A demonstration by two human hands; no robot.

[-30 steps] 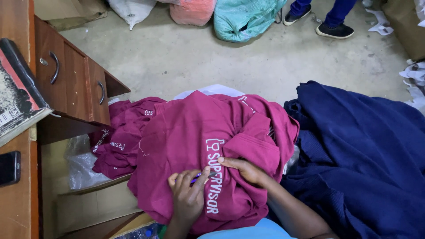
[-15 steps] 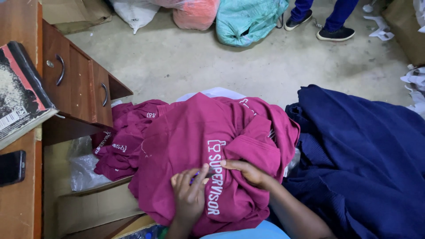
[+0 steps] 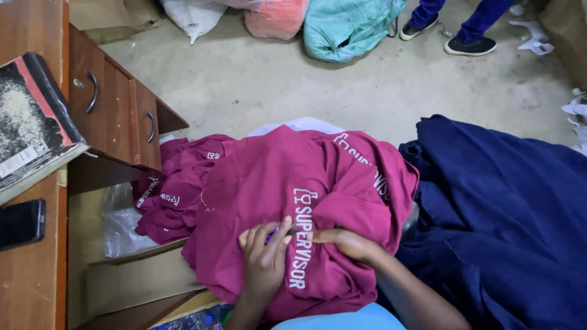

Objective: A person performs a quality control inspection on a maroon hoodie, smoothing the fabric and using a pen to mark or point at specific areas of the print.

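A maroon shirt [image 3: 287, 201] with white lettering lies heaped on the person's lap, in the middle of the view. The left hand [image 3: 264, 260] rests on it, fingers curled down into the cloth beside the lettering, with a small blue thing — too hidden to tell what — just showing under the fingertips. The right hand [image 3: 345, 240] lies flat-ish on the same shirt, its fingertips pinching a fold of the fabric close to the left hand's fingers.

More maroon shirts [image 3: 174, 195] are piled just to the left, partly over clear plastic wrap [image 3: 119, 223]. To the right a big navy cloth [image 3: 507, 220] spreads out, touching the shirt's edge. At far left stands a wooden desk [image 3: 36, 269] with drawers [image 3: 116, 116] — a book [image 3: 30, 128] and a dark phone [image 3: 21, 223] lie on top. Across the concrete floor [image 3: 293, 91] sit stuffed bags [image 3: 348, 27], and another person's feet in dark shoes [image 3: 468, 44] stand near them.
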